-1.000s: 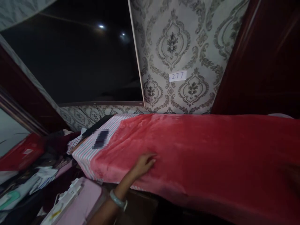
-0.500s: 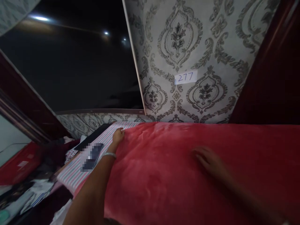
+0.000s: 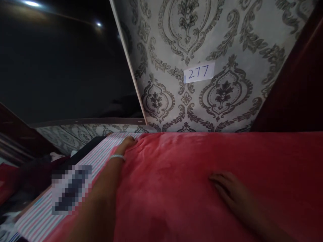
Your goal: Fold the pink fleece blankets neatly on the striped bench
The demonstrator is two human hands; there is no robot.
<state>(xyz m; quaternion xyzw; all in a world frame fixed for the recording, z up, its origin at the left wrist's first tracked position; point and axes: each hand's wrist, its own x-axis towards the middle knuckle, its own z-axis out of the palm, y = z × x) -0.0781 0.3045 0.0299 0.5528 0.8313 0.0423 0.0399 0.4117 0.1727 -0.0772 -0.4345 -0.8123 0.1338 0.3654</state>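
A red plush blanket (image 3: 171,174) spreads over most of the surface before me, with slight wrinkles towards its far left corner. At that corner my left hand (image 3: 129,142) is closed on the blanket's edge; its fingertips are partly hidden. A bracelet circles that wrist. Further right, my right hand (image 3: 228,185) lies on the blanket with its fingers stretched out and the thumb apart, holding nothing. Left of the blanket, a striped cloth (image 3: 108,143) in white, pink and grey shows from under it.
On the striped cloth lies a dark, pixelated flat object (image 3: 72,190). A large dark screen (image 3: 68,64) stands at the back left. Patterned wallpaper (image 3: 164,60) behind carries a paper label (image 3: 199,72) reading 277. Clothes and other items crowd the lower left.
My view has shifted closer and a little right, so the screen and striped cloth sit further left. My left hand stays at the blanket's corner. My right hand, blurred before, now shows more clearly.
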